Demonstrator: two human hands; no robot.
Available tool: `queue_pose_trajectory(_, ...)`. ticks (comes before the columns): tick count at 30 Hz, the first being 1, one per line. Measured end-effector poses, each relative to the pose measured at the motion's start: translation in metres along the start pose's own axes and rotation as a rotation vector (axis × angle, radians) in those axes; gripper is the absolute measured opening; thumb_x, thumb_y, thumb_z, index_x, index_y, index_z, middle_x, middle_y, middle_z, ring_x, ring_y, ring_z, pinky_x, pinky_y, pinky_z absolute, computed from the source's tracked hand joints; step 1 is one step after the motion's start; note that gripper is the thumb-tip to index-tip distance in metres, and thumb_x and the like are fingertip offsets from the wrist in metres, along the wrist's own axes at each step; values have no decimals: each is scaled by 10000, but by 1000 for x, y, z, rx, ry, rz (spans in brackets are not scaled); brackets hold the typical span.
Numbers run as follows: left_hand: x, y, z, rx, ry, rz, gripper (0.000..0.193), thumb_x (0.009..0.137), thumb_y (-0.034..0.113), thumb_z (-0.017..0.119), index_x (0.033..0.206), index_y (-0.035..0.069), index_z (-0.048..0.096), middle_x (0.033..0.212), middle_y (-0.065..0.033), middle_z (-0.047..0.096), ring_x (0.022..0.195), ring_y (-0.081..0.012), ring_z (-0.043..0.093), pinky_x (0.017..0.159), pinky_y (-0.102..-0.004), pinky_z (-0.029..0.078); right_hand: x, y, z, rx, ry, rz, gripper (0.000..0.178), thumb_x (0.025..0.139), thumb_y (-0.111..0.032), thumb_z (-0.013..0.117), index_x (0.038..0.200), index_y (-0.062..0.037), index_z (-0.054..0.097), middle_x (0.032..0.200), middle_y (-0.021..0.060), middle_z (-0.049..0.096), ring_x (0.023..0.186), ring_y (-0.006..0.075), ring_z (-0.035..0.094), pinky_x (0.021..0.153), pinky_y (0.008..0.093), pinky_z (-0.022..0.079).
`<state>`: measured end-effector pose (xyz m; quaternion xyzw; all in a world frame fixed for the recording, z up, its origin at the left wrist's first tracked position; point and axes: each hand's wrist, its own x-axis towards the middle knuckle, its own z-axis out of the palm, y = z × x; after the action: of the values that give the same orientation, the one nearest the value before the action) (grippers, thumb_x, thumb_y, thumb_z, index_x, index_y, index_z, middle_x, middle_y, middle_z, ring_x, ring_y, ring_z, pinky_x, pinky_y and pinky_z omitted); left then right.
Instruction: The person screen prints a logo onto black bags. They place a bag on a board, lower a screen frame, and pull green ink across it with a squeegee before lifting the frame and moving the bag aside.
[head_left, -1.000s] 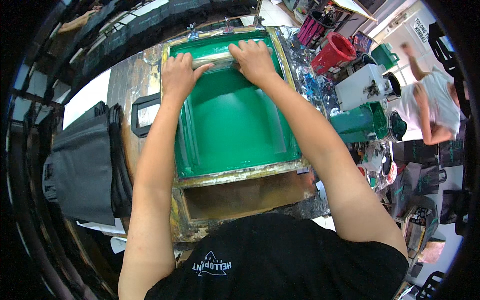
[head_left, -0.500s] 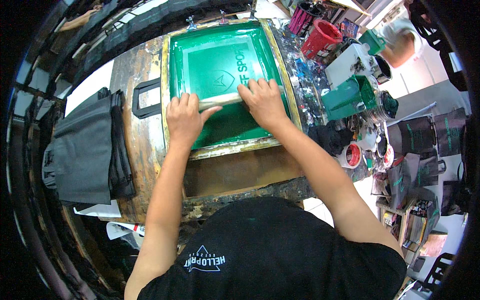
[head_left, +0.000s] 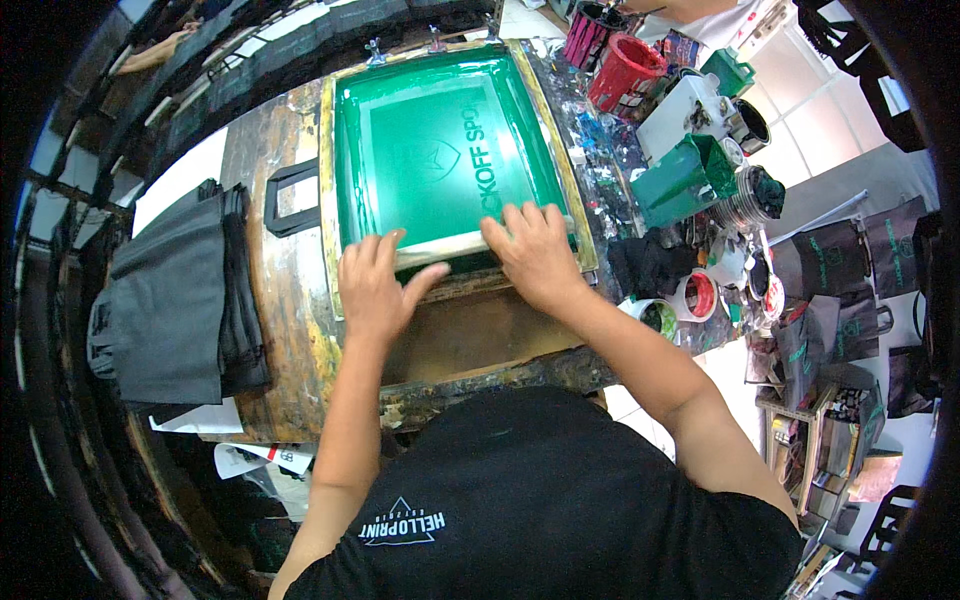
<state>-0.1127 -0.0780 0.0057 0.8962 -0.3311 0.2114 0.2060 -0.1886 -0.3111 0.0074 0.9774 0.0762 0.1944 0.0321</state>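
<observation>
A screen printing frame (head_left: 329, 190) lies on the worktable, its mesh (head_left: 405, 150) coated with green ink around a darker stencil of a shield emblem and lettering. Across the near end of the mesh runs a pale-handled squeegee (head_left: 450, 246). My left hand (head_left: 375, 288) grips its left end, fingers over the far side and thumb stretched along the near side. Toward its right end, my right hand (head_left: 540, 262) is closed over the handle. The squeegee blade is hidden from this angle. A black bag handle (head_left: 284, 198) sticks out from under the frame's left side.
Left of the frame is a stack of black fabric bags (head_left: 170, 300). Metal clamps (head_left: 375, 50) line the frame's far edge. On the right stand a red ink bucket (head_left: 625, 75), a green ink container (head_left: 680, 180) and several small pots. Printed black bags (head_left: 830, 270) lie further right.
Both hands have drawn the squeegee toward me, down to the near end of the frame. More of the lettering shows behind it. A blurred person at the far right has shifted.
</observation>
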Motion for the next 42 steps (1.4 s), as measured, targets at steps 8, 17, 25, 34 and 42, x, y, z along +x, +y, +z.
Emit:
queue_pose_trajectory(8,-85,-46,-8,125,-28,-393,908,580,540,957,1248,12,641,1291,-147,539,1242,-398,466,1076,-558,337,-38,-20,1,111,8,55,356,867,-198,669,1212,-124,622,1072,78,616,1007,247,573,937,506,384)
queue_pose_trajectory(17,-97,-68,-3,140,-99,-505,881,461,493,988,1150,31,692,1262,-106,527,1238,-346,454,1078,-547,294,-26,-15,-12,143,-50,63,491,797,-295,773,1231,-134,610,1091,83,597,1056,261,567,971,539,367)
queue_pose_trajectory(25,-81,-58,-13,-589,317,-651,908,593,134,1010,1383,-25,592,1214,-125,641,1154,-266,591,997,-409,487,17,-2,-77,145,14,73,585,808,-520,787,1203,-112,647,1066,104,589,1026,300,554,987,530,353)
queue_pose_trajectory(34,74,-19,-82,-844,711,-391,772,945,215,815,1546,-40,402,1186,-76,628,1086,-163,595,999,-315,461,145,45,-151,-98,563,-69,505,896,-574,687,992,-78,699,862,134,699,859,318,682,827,480,454)
queue_pose_trajectory(42,9,-57,-18,-145,53,-511,885,983,291,732,1647,22,213,1210,-234,560,1080,-341,570,983,-469,460,183,67,-175,56,500,-21,639,1009,-615,520,860,-15,683,715,155,670,720,299,669,835,484,442)
